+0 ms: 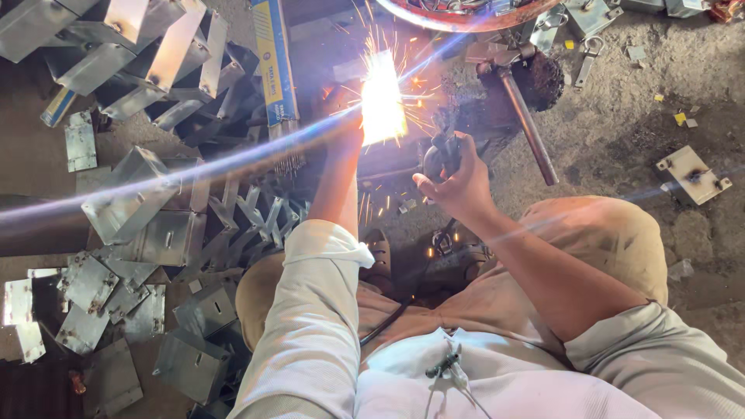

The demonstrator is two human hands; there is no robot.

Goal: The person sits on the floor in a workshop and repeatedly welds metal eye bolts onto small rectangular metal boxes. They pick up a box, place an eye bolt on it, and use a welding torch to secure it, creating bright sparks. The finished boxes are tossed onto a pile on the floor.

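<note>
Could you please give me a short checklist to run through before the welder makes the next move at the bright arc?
1. Right hand grip on the dark welding electrode holder: closed round it, ok.
2. Left hand position: right beside the white-hot arc and spray of sparks, bare, not ok.
3. Gloves: both hands bare, not ok.
4. Black cable routing: runs across the lap, not ok.
5. Loose grey sheet-metal brackets piled close at the left: crowding the work, not ok.
6. What the left hand holds: washed out by glare, cannot tell.
</note>
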